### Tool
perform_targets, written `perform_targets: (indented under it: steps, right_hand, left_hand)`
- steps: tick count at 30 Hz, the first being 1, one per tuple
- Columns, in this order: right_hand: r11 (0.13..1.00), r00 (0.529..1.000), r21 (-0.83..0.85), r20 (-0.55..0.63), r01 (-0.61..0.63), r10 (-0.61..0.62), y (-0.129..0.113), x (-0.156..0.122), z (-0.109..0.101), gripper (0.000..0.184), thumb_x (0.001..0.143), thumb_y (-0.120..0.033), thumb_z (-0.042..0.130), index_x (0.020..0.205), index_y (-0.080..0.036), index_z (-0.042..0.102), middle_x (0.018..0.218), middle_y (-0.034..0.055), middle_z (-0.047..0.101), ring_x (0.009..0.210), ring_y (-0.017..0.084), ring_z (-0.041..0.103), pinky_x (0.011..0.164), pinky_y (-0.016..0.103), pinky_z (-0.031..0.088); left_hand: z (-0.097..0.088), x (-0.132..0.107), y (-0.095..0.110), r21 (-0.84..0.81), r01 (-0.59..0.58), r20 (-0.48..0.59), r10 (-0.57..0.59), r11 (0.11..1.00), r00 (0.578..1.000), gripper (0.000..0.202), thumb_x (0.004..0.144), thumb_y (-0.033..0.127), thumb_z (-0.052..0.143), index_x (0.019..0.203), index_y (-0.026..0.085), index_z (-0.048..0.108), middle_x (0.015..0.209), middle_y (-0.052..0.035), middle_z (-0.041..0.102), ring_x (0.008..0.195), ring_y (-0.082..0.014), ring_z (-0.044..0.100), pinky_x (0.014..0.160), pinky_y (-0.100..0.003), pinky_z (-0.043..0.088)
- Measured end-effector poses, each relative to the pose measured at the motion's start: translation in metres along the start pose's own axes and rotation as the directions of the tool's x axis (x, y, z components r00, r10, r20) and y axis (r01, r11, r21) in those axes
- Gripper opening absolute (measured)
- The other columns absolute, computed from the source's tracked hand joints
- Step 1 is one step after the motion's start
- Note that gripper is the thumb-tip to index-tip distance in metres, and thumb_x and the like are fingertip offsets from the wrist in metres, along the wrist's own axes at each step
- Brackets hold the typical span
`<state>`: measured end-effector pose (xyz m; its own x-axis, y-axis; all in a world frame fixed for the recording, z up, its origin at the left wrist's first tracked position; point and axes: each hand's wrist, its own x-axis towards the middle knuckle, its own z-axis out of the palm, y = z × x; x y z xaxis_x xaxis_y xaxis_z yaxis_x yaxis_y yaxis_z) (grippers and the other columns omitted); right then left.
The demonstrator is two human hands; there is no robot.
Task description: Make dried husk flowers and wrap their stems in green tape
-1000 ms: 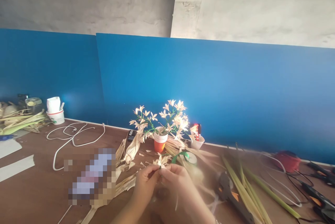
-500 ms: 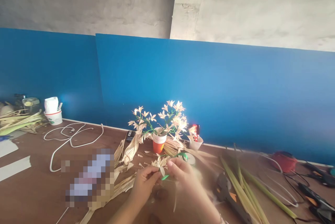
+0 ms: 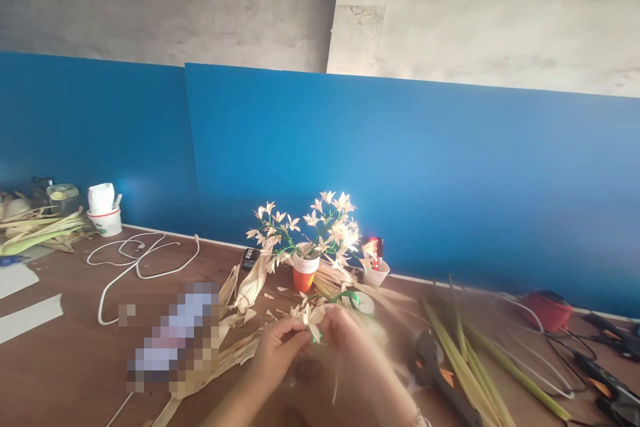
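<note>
My left hand (image 3: 277,348) and my right hand (image 3: 350,340) meet low in the middle of the view, both pinched on a small pale husk flower (image 3: 311,322) with a bit of green tape at its base. Just beyond them lies a green tape roll (image 3: 356,299). Behind that stands an orange paper cup (image 3: 305,271) holding a bouquet of pale husk flowers (image 3: 310,222) on green stems. Dried corn husks (image 3: 249,288) lie left of the hands.
A brown table (image 3: 75,360) runs along a blue wall panel (image 3: 400,167). White cables (image 3: 133,260) and a white cup (image 3: 106,220) lie at the left. Green leaf strips (image 3: 470,354), black scissors (image 3: 440,374), a red spool (image 3: 550,307) and glue guns (image 3: 613,380) lie at the right.
My right hand drew apart from the left with green tape, then came back beside it. The flower stays between the fingertips.
</note>
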<state>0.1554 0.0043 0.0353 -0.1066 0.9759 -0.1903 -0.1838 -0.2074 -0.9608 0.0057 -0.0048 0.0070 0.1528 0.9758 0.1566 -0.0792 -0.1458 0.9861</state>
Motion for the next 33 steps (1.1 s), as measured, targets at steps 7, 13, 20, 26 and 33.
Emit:
perform_targets:
  steps: [7,13,20,26,33]
  right_hand:
    - [0.975,0.989,-0.167,0.016,0.145,-0.144,-0.028,-0.018,-0.001,0.030,0.066,-0.045,0.067,0.057,-0.017,0.059,0.055,-0.0023,0.053,0.057,0.012,0.047,0.057,0.024,0.036]
    - [0.989,0.997,-0.143,0.052,-0.045,0.053,-0.014,-0.012,-0.001,0.019,0.065,-0.033,0.063,0.054,-0.017,0.058,0.053,-0.0028,0.052,0.053,0.010,0.044,0.052,0.022,0.031]
    - [0.958,0.984,-0.249,-0.079,0.138,-0.162,-0.031,-0.023,-0.003,0.029,0.076,-0.048,0.057,0.079,-0.022,0.069,0.081,0.0022,0.065,0.079,0.018,0.055,0.067,0.026,0.040]
    - [0.895,0.972,-0.377,0.097,0.236,-0.215,-0.041,-0.029,-0.004,0.022,0.070,-0.038,0.065,0.064,-0.017,0.062,0.077,0.0008,0.060,0.070,0.014,0.049,0.064,0.024,0.037]
    - [0.941,0.999,-0.338,0.034,0.025,-0.014,-0.031,-0.022,-0.008,0.016,0.068,-0.030,0.060,0.059,-0.017,0.062,0.056,-0.0020,0.052,0.055,0.011,0.043,0.053,0.024,0.030]
  left_hand:
    - [0.001,-0.003,0.004,0.035,0.026,0.064,-0.028,0.999,0.998,0.018,0.072,0.027,0.060,0.060,0.016,0.067,0.053,0.0000,0.061,0.055,-0.0150,0.056,0.057,-0.024,0.045]
    - [-0.001,-0.004,0.006,0.072,-0.004,0.073,-0.001,0.997,0.997,0.020,0.074,0.032,0.060,0.066,0.016,0.068,0.056,-0.0006,0.062,0.058,-0.0155,0.057,0.058,-0.024,0.045]
    - [-0.004,-0.002,-0.001,0.018,0.056,0.146,-0.058,0.998,0.988,0.019,0.074,0.032,0.061,0.065,0.016,0.066,0.059,-0.0007,0.062,0.057,-0.0150,0.057,0.058,-0.025,0.045]
    - [-0.007,-0.003,-0.004,0.077,0.059,0.247,-0.076,0.995,0.966,0.015,0.075,0.025,0.060,0.066,0.015,0.067,0.057,0.0002,0.062,0.057,-0.0140,0.056,0.060,-0.024,0.042]
    - [-0.008,-0.003,0.003,0.205,-0.016,0.245,-0.036,0.979,0.969,0.015,0.075,0.022,0.058,0.069,0.015,0.070,0.066,-0.0024,0.064,0.064,-0.0157,0.056,0.062,-0.024,0.041]
